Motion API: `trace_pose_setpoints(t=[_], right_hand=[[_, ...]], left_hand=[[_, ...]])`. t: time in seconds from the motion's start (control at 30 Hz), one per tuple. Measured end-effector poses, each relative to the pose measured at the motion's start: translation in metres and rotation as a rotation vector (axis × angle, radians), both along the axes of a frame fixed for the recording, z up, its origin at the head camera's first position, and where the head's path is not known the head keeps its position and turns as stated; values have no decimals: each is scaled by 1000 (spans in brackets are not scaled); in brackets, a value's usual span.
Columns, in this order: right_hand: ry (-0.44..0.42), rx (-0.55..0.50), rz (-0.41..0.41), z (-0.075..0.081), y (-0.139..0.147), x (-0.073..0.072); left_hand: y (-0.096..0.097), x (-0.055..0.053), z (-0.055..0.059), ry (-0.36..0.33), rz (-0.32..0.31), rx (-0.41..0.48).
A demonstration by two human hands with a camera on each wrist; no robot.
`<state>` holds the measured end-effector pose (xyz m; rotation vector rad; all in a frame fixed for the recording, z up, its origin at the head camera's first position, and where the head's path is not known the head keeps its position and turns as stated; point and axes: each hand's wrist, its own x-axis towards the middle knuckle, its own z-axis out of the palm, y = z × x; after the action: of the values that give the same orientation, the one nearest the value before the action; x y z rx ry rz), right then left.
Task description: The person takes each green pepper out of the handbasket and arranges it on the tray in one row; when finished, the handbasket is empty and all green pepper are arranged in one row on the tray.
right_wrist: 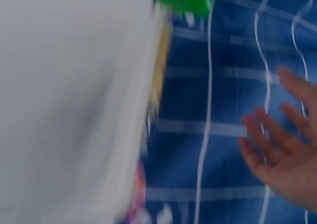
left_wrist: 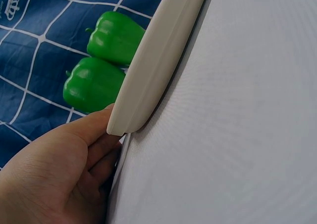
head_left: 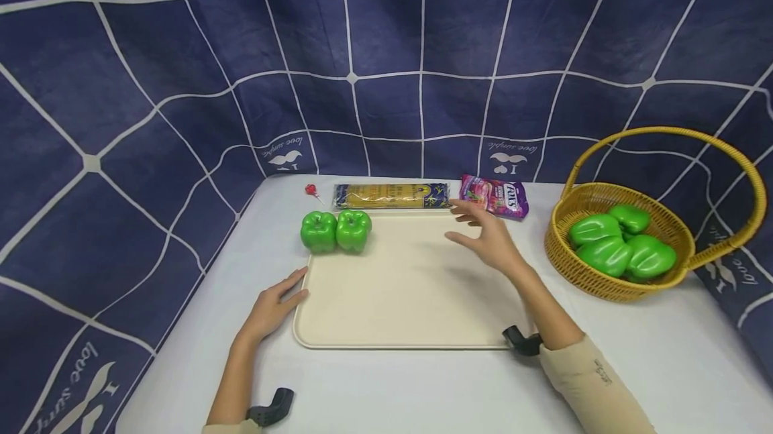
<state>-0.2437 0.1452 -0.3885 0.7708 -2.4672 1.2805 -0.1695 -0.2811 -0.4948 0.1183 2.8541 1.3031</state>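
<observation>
A cream tray [head_left: 398, 300] lies on the white table, with two green bell peppers [head_left: 318, 231] standing side by side at its far left corner. By the tray's left edge is my left hand [head_left: 268, 310], fingers extended with the tips at the rim; the left wrist view shows this hand [left_wrist: 64, 159] close to the tray's edge [left_wrist: 158, 60]. Over the tray's right part hovers my right hand [head_left: 486, 236], fingers spread and loosely bent, holding nothing. In the blurred right wrist view the same hand [right_wrist: 290, 149] appears apart from the tray.
Behind the tray lie a lollipop [head_left: 311, 190], a pack of spaghetti [head_left: 392, 196] and a purple candy bag [head_left: 495, 197]. At the right stands a wicker basket [head_left: 558, 263] with a tall handle, holding several green peppers [head_left: 606, 256]. A checked blue cloth [head_left: 386, 38] hangs behind.
</observation>
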Motion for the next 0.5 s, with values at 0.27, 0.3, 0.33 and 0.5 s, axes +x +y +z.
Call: trace_pose_setpoints(t=[0.27,0.3,0.33,0.5], right_hand=[[80,151,-156,16,120,20],[78,169,-186,16,135,24],[89,185,-207,17,149,27],[132,252,-200,19,207,41]], left_hand=[[1,1,0,-2,7,-5],[1,1,0,-1,6,-4],[1,1,0,1,4,-4],[-2,0,-1,4,-8,12]])
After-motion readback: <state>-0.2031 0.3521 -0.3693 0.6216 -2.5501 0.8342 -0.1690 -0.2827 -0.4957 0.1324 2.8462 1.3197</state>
